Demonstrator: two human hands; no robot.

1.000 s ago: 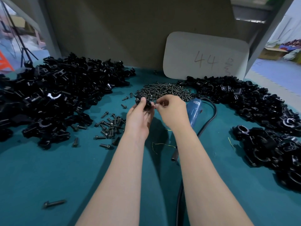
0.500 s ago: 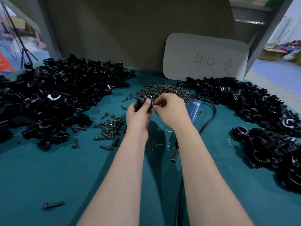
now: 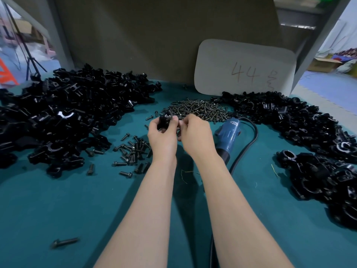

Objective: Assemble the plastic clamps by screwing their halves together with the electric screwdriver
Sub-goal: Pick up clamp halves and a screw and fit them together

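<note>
Since the earlier frame both hands have drifted a little toward the left of the frame, and the right fingertips have closed in on the part.

At the far left, the heap of loose clamp halves (image 3: 67,117) lies within easy reach, likely as stock for the left hand. Just right of it, scattered bolts (image 3: 133,151) spread over the teal table (image 3: 58,209), and one stray bolt (image 3: 64,242) lies at lower left.

At centre, the left hand (image 3: 162,136) has its grip clamped round a plastic clamp (image 3: 163,120), held up off the table in front of the screw pile (image 3: 199,109). We judge this steadies the halves for seating a screw. The right hand (image 3: 197,136) meets it from the right, its grip pinched together at the clamp's side. Whether a screw sits between those fingertips is too small for us to tell.

Just right of that hand, the blue electric screwdriver (image 3: 229,132) lies idle on the table with its cord (image 3: 249,142) looping away, close enough to grab next. Further right lie more clamp parts (image 3: 289,120) and, at the lower right, what look like finished clamps (image 3: 318,171).
</note>
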